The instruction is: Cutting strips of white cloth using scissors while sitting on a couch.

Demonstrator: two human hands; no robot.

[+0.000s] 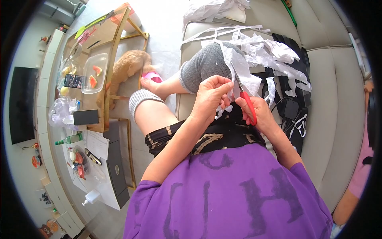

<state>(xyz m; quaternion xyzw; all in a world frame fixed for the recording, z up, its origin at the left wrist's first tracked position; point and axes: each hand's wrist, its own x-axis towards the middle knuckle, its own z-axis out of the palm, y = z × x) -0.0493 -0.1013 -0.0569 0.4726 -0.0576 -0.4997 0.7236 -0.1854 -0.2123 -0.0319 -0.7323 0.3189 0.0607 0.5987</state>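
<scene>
Between thumb and fingers my left hand pinches the edge of a piece of white cloth draped over my knee. My right hand grips red-handled scissors, their blades pointing away from me along the cloth beside my left fingertips. Part of the blades is hidden by the cloth. A grey knit knee warmer covers the knee under the cloth. Cut white strips and scraps lie in a tangle past my right hand on the sofa.
A grey sofa holds a black adapter with cables and more white cloth. A glass table at left bears a plastic tub with watermelon pieces and phones. A tan dog stands beside it. Another person's arm shows far right.
</scene>
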